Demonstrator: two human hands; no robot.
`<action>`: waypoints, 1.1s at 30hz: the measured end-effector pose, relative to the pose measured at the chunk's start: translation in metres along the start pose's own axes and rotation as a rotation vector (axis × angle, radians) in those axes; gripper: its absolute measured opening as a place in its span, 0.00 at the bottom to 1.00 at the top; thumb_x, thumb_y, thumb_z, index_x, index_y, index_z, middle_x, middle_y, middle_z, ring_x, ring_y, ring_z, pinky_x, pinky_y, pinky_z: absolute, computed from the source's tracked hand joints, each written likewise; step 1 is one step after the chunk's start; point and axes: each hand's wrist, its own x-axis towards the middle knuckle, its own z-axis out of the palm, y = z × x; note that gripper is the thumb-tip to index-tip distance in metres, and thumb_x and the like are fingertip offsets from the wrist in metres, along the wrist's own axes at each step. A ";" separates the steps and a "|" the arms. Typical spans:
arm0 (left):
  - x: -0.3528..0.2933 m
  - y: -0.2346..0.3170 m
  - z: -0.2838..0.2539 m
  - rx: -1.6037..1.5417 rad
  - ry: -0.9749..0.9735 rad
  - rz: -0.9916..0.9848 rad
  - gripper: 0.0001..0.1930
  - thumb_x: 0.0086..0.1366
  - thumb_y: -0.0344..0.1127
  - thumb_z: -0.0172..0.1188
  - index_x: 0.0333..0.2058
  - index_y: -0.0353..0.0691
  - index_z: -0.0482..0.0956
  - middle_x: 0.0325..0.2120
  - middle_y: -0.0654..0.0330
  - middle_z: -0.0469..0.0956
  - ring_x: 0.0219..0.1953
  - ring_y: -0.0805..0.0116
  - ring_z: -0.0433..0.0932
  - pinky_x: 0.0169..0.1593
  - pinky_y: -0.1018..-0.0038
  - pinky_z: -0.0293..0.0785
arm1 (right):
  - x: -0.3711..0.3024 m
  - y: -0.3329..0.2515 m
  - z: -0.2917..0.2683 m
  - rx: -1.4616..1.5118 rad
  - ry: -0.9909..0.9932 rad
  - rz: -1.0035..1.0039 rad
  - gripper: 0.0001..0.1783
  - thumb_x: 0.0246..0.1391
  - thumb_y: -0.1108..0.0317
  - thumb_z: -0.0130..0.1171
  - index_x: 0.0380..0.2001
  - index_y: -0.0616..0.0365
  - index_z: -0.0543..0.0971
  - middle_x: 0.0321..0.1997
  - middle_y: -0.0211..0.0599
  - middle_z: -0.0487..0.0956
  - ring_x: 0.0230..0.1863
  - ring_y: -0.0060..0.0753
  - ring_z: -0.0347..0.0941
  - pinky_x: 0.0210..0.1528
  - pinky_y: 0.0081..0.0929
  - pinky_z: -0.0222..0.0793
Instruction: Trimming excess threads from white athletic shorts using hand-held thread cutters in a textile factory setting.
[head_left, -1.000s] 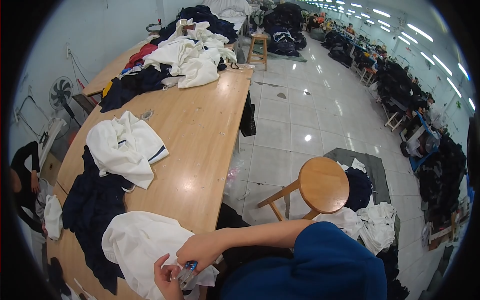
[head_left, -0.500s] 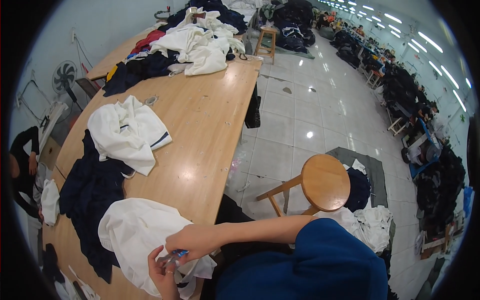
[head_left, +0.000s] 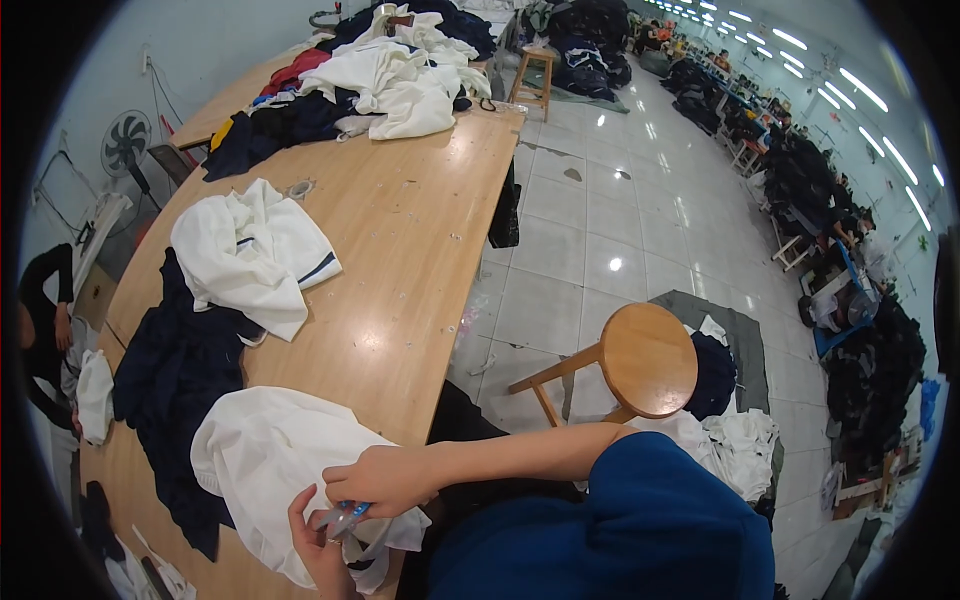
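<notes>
On the near end of the table a white garment (head_left: 265, 450) with a navy trim lies bunched under my hands. My right hand (head_left: 375, 478) is closed around a small blue-and-grey tool (head_left: 345, 518) that looks like thread snips; its blades are hard to make out. Just below it, my left hand (head_left: 318, 548) has its fingers curled at the garment's near edge, gripping the cloth close to the tool. The fingertips are partly hidden. A navy garment (head_left: 185, 380) lies beside the white one on the left, and another white garment (head_left: 250, 250) with a navy stripe rests farther up.
A heap of white, navy and red clothes (head_left: 390, 85) covers the table's far end. On my right stands a round wooden stool (head_left: 650, 358), with garments (head_left: 740, 450) piled on a dark floor sheet behind it. Another person's arm (head_left: 62, 325) shows at the left edge.
My hands have stayed nearly in place over the white garment, with small shifts of the fingers and tool. The whole view has moved slightly.
</notes>
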 end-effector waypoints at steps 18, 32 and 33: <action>0.018 0.006 -0.013 0.119 -0.115 0.062 0.09 0.52 0.29 0.61 0.33 0.34 0.76 0.30 0.61 0.75 0.33 0.74 0.72 0.40 0.79 0.67 | 0.016 -0.011 -0.020 0.089 0.148 0.084 0.12 0.41 0.73 0.58 0.32 0.58 0.69 0.31 0.39 0.69 0.31 0.44 0.69 0.31 0.31 0.65; 0.009 0.015 -0.018 -0.173 -0.084 -0.023 0.16 0.56 0.26 0.56 0.45 0.38 0.71 0.29 0.65 0.76 0.33 0.82 0.71 0.40 0.84 0.65 | -0.008 -0.020 -0.033 0.412 0.213 0.276 0.11 0.41 0.76 0.61 0.32 0.57 0.76 0.24 0.29 0.72 0.26 0.22 0.66 0.28 0.17 0.59; 0.009 0.015 -0.018 -0.198 -0.088 -0.032 0.17 0.56 0.26 0.56 0.46 0.39 0.70 0.28 0.65 0.75 0.33 0.82 0.71 0.39 0.84 0.65 | -0.007 -0.023 -0.031 0.414 0.210 0.278 0.11 0.41 0.76 0.61 0.32 0.57 0.76 0.24 0.29 0.72 0.26 0.22 0.66 0.28 0.17 0.59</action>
